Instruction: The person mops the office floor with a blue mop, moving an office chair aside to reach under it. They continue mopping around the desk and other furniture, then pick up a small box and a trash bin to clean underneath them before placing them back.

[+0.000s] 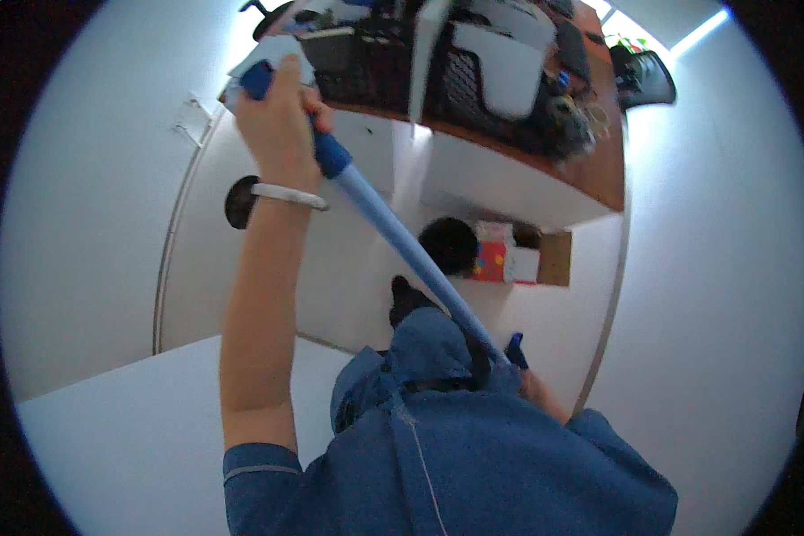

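Observation:
My left hand (288,100) is raised at the upper left. Its fingers are wrapped around the dark blue end of a long light blue pole (402,234), perhaps a cleaning tool's handle. From there the pole slants down to the right, past my waist. A pale flat piece (278,52) shows just beyond my fingers; whether it joins the pole is unclear. Low on the right, my right hand (524,380) is mostly hidden by my blue clothing near the pole's lower end. A dark blue part (516,350) sticks up beside it, and its grip cannot be made out.
A brown desk (603,167) ahead bears a dark basket (368,74), a white container (509,74) and clutter. Below are a round black object (449,245) and an open cardboard box (555,258). White walls flank me, with a white surface (141,435) at lower left.

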### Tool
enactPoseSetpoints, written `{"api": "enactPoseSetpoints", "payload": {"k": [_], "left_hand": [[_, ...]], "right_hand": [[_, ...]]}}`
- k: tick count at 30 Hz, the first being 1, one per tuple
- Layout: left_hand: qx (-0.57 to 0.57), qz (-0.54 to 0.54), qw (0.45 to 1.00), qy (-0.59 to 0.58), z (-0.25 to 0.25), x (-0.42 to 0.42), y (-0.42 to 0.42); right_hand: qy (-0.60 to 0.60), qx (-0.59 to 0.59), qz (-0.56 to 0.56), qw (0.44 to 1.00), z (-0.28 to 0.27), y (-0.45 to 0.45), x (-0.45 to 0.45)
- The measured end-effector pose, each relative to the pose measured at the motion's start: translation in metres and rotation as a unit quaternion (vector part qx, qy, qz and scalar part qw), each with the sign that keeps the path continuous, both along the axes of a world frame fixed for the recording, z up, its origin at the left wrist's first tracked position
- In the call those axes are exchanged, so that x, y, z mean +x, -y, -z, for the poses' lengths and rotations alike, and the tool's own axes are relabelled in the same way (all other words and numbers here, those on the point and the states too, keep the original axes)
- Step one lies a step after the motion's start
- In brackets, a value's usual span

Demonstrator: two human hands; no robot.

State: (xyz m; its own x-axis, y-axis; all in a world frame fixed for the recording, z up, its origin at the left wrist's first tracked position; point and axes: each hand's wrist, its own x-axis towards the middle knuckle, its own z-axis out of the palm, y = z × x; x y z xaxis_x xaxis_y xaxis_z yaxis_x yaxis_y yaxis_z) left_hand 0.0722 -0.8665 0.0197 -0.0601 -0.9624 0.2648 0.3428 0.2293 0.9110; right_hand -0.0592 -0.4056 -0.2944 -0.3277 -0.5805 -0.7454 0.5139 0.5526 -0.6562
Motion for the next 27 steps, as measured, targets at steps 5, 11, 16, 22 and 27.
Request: {"api": "enactPoseSetpoints", "payload": {"k": [5,11,16,22,27], "left_hand": [[-0.015,-0.083,0.99,0.11,0.007,-0.012,0.043],[-0.027,-0.069,0.995,0.061,0.011,0.007,0.083],[-0.045,-0.035,0.997,0.061,0.004,0.018,0.103],[-0.043,-0.018,0.998,0.031,-0.002,0.073,0.156],[-0.08,-0.024,0.996,-0.023,-0.02,0.146,0.204]], "right_hand": [[0.053,0.036,-0.009,0.998,0.002,0.057,-0.011],[0.112,0.081,-0.025,0.99,0.015,0.136,-0.027],[0.15,0.13,-0.015,0.98,0.025,0.191,-0.028],[0.173,0.17,0.026,0.97,0.039,0.269,-0.008],[0.196,0.19,0.075,0.959,0.045,0.314,0.03]]}}
